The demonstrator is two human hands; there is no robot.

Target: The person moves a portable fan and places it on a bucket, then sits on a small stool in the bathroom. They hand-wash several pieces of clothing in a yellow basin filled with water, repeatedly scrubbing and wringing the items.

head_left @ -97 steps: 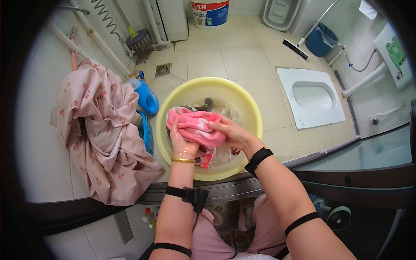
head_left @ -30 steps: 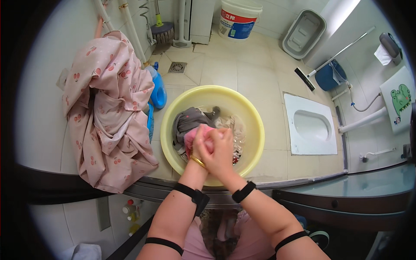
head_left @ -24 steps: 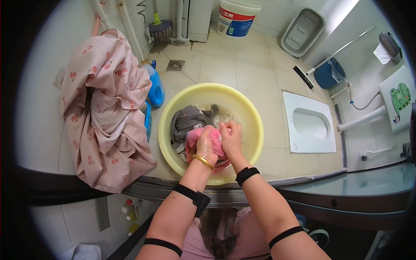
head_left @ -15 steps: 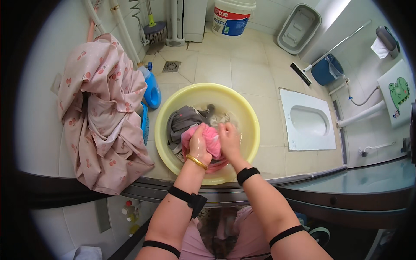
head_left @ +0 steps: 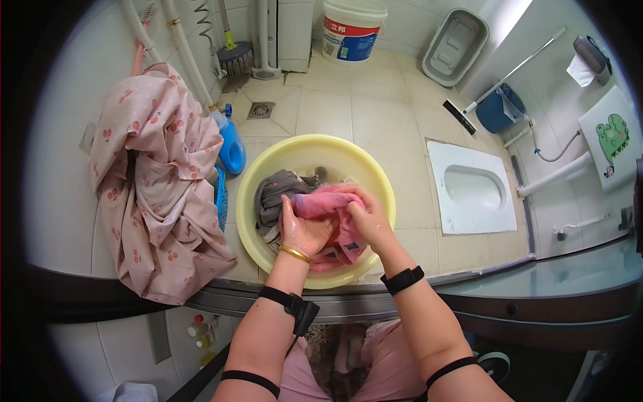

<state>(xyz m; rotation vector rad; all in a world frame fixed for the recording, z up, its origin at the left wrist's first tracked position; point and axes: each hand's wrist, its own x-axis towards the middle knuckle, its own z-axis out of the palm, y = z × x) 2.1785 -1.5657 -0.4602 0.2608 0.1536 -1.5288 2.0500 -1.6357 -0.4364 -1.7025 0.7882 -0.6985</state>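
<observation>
A round yellow basin (head_left: pixel 242 201) on the tiled floor holds water and wet laundry. My right hand (head_left: pixel 370 218) grips a wet pink garment (head_left: pixel 341 204) and holds part of it up over the basin. My left hand (head_left: pixel 305 231), wearing a gold bangle, is palm up against the garment with its thumb spread. The cloth partly hides its fingertips. To the left in the basin, beside my left thumb, lies a dark grey garment (head_left: pixel 273 194). Some pale cloth shows at the water's far side, mostly covered.
Pink cherry-print fabric (head_left: pixel 157 201) hangs at the left, next to a blue detergent bottle (head_left: pixel 232 146). A squat toilet (head_left: pixel 472 187) is at the right. Farther back are a white bucket (head_left: pixel 349 33), a grey tub (head_left: pixel 457 47) and a floor squeegee (head_left: pixel 461 116). A dark door track (head_left: pixel 335 305) crosses in front.
The pink garment, bunched between both hands before, is now stretched and lifted to the right by my right hand. My left hand has opened, thumb out. The view has shifted slightly.
</observation>
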